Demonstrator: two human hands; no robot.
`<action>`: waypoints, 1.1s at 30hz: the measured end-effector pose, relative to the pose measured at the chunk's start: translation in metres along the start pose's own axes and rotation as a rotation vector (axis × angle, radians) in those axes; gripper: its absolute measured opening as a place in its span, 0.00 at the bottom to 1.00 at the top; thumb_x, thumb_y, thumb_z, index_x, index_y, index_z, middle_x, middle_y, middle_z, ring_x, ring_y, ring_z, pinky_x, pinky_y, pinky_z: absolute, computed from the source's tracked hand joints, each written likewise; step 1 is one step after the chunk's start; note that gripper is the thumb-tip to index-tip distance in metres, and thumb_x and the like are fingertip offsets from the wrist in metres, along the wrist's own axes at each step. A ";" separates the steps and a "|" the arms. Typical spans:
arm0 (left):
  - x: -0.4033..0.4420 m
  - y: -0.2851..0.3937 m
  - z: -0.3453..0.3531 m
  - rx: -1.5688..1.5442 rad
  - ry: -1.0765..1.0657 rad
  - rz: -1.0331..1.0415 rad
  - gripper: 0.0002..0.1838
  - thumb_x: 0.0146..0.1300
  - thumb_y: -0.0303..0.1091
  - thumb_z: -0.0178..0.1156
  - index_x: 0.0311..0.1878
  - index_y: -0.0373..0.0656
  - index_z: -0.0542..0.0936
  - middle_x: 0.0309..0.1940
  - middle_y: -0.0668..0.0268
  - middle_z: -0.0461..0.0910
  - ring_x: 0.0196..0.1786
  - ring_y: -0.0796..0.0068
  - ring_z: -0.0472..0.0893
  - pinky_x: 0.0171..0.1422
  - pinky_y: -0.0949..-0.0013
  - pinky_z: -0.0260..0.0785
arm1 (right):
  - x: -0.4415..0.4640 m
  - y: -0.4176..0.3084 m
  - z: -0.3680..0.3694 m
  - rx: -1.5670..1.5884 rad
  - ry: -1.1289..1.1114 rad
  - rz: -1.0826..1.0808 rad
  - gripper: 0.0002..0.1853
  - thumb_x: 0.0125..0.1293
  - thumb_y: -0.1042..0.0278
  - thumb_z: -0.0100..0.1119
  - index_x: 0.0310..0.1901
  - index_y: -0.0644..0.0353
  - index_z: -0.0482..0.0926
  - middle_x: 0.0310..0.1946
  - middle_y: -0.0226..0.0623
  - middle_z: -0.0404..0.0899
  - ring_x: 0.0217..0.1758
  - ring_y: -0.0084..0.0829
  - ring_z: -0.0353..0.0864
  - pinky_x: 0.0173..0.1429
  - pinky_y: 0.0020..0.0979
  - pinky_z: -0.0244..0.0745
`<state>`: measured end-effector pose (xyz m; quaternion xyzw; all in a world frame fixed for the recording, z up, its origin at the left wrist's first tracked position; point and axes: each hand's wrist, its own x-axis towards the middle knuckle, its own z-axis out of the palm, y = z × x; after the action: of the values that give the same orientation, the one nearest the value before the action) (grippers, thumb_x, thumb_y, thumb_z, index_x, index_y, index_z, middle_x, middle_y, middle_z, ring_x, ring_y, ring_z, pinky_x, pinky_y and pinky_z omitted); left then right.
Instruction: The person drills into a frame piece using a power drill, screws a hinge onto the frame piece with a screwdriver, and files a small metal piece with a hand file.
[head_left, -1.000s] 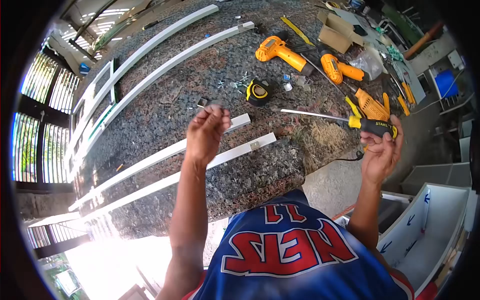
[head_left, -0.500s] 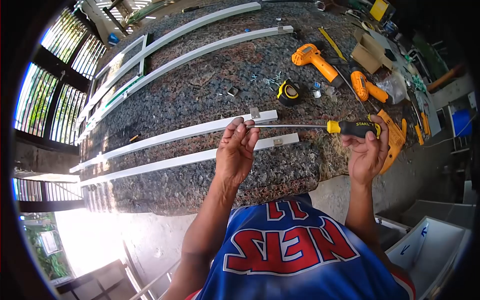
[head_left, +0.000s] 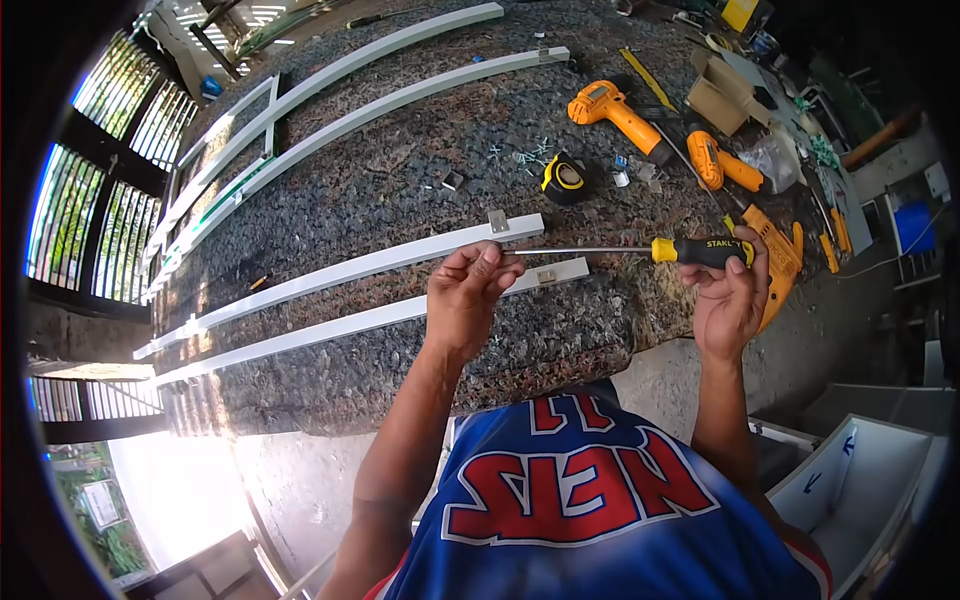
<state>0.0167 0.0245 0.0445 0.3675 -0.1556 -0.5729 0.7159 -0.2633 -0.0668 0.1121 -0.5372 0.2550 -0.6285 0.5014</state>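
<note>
A screwdriver (head_left: 700, 252) with a black and yellow handle lies level above the table, its shank pointing left. My right hand (head_left: 728, 310) is closed round the handle, fingers behind it and thumb in front. At the other end my left hand (head_left: 462, 305) pinches the tip of the shank between thumb and fingers. Whether a small screw is also in that pinch is hidden. Just behind the left hand lie two white bars, the upper bar (head_left: 340, 270) with a metal bracket (head_left: 498, 221) standing at its end, the lower bar (head_left: 330, 332) with a small bracket (head_left: 546, 277) on top.
On the stone tabletop (head_left: 390, 190) lie a tape measure (head_left: 563, 180), loose screws (head_left: 520, 156), an orange drill (head_left: 620, 118), a second drill (head_left: 715, 163) and an orange saw handle (head_left: 770, 255). More white bars (head_left: 400, 105) lie further back. A cardboard box (head_left: 725, 92) stands far right.
The view has shifted slightly, so the table items appear a little further left. Both hands keep their hold on the screwdriver, with the left fingers closed more tightly at the tip.
</note>
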 end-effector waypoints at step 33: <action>0.035 -0.021 -0.018 1.384 -0.455 0.476 0.20 0.57 0.18 0.54 0.52 0.38 0.85 0.53 0.54 0.78 0.58 0.50 0.73 0.69 0.52 0.64 | 0.065 -0.042 0.123 -0.749 -0.809 -0.609 0.21 0.67 0.70 0.67 0.62 0.57 0.79 0.29 0.37 0.83 0.22 0.28 0.80 0.26 0.35 0.74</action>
<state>0.0237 -0.0038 0.0101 0.5616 -0.6973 -0.2366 0.3773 -0.1582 -0.0837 0.2114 -0.9200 0.0837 -0.3584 0.1346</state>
